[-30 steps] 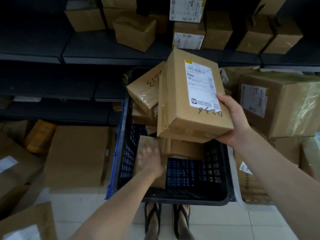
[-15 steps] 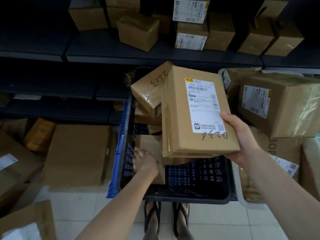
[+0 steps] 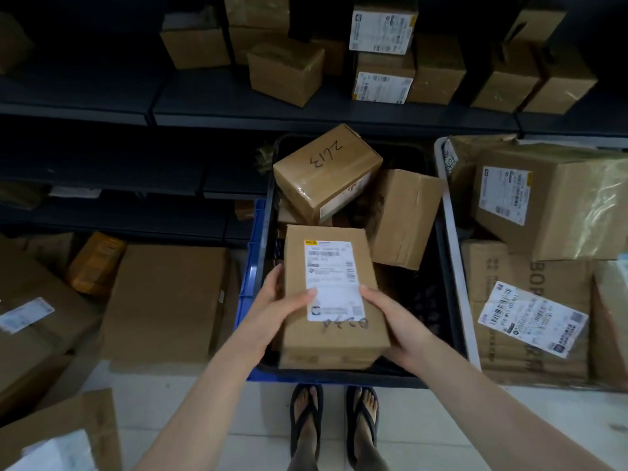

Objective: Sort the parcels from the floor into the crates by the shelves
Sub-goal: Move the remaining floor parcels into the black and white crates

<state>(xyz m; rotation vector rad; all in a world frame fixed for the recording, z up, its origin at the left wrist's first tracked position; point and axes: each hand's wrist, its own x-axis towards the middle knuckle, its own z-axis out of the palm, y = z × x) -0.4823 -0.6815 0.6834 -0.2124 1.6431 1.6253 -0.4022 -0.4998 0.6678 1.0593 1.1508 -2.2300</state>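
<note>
The parcel [image 3: 331, 300], label up, sits low in the near end of the black crate [image 3: 401, 377], its near edge at the crate's 6 o'clock wall. Whether it rests on the bottom or hangs just above it cannot be told. Both hands hold it. The left hand [image 3: 272, 311] grips the 9 o'clock side with its thumb on the label, and the right hand [image 3: 394, 321] grips the 3 o'clock side with its thumb on top.

At 12 o'clock from the parcel a marked box [image 3: 326, 171] lies tilted on others, and at 2 o'clock a plain box [image 3: 404, 219] leans inside the same crate. A blue crate [image 3: 249, 266] shows at 9 o'clock and a grey crate [image 3: 455, 232] full of bigger boxes at 3 o'clock. Shelves [image 3: 238, 107] run across at 12, and more parcels [image 3: 163, 300] lie on the floor at 9.

The step looks like setting this parcel down in the crate. Next it likely needs settling flat, both hands freed, then a reach to the floor parcels.
</note>
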